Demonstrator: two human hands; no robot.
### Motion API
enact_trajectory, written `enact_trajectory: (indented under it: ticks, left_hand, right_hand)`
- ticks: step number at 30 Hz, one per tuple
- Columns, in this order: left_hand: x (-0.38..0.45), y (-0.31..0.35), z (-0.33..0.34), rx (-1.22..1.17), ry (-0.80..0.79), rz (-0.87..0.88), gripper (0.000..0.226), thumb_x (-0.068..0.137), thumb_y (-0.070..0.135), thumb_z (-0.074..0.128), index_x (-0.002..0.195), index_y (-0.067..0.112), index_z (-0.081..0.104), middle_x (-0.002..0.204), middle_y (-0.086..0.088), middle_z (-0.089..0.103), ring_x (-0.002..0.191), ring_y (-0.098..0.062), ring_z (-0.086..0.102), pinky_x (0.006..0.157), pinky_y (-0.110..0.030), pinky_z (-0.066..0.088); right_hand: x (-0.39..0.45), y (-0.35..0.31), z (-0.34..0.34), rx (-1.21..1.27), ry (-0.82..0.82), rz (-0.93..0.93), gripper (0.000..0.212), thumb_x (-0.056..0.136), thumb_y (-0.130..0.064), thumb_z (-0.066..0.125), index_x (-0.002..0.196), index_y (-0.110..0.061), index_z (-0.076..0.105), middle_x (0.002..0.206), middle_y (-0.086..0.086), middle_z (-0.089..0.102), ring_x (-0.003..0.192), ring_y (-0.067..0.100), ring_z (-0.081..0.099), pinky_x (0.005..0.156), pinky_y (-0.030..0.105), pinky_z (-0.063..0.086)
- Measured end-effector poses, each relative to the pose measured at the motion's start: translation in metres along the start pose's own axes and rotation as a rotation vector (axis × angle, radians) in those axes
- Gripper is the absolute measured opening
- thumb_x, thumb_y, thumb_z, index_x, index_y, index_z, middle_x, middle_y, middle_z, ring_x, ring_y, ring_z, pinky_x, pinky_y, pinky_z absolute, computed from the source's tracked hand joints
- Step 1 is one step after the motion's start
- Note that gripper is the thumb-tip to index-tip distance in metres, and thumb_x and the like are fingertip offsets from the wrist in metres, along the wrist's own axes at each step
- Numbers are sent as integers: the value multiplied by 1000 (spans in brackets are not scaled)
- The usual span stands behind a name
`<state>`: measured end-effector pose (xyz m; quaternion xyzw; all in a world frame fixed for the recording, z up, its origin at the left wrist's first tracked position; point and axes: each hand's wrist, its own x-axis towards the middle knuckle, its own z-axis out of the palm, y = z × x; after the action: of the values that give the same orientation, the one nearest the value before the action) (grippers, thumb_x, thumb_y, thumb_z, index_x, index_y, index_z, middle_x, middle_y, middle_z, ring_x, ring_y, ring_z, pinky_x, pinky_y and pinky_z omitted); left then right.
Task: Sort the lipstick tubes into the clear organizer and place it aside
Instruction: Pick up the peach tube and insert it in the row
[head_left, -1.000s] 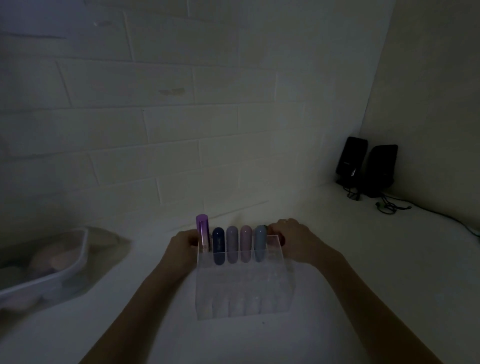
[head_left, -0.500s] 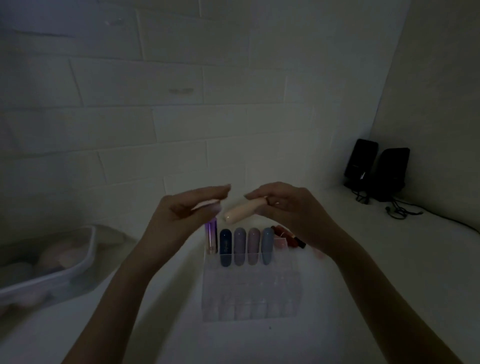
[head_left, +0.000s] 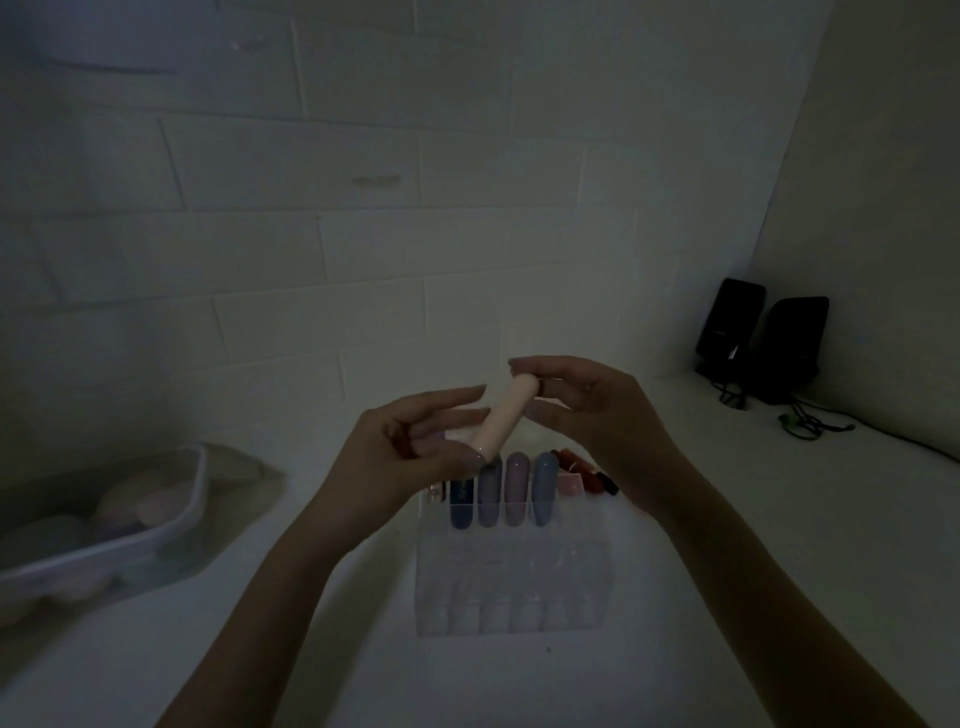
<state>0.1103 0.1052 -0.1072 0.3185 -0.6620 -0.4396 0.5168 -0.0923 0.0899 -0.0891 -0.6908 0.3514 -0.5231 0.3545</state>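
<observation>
Left hand (head_left: 410, 447) covers the lower end of the cream lipstick tube (head_left: 504, 413) and the tops of the leftmost tubes standing in the clear organizer (head_left: 511, 582). Right hand (head_left: 592, 410) partly hides the red tubes (head_left: 582, 470) behind the organizer. Lower left, the frame edge cuts off the plastic bin (head_left: 104, 551); its contents are too dim to identify.

Dim light. A white brick wall (head_left: 363, 249) rises behind the white counter (head_left: 779, 545); right of it, in the corner, two black speakers (head_left: 763, 343).
</observation>
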Motion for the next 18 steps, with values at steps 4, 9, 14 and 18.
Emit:
enact_trajectory:
  ticks: [4, 9, 14, 18]
  left_hand:
    - [-2, 1, 5, -95, -20, -68, 42, 66, 2, 69, 103, 21, 71, 90, -9, 77, 87, -25, 72, 71, -25, 58]
    - [-4, 2, 12, -183, -88, -131, 34, 77, 12, 59, 109, 22, 66, 93, -7, 77, 85, -20, 73, 70, -23, 57]
    - [-4, 0, 15, -54, -63, -136, 32, 88, 6, 54, 111, 25, 63, 83, -2, 78, 71, -21, 74, 55, -28, 59]
    - [-1, 0, 5, 9, 120, -58, 25, 89, 5, 54, 105, 20, 66, 80, -7, 77, 50, -18, 69, 38, -23, 50]
  right_hand:
    - [1, -1, 1, 61, -11, 1, 37, 81, 4, 63, 105, -24, 67, 108, -6, 70, 99, 8, 67, 82, 17, 53]
    - [2, 1, -4, 161, 13, 11, 29, 89, -3, 55, 104, -23, 69, 104, -1, 72, 99, 14, 68, 81, 22, 54]
    - [4, 2, -8, 146, 40, 37, 26, 90, -4, 54, 100, -21, 70, 106, 1, 70, 98, 14, 68, 81, 24, 55]
    - [3, -4, -32, 49, -8, 32, 24, 87, -1, 56, 103, -14, 68, 104, 2, 70, 94, 12, 68, 80, 22, 56]
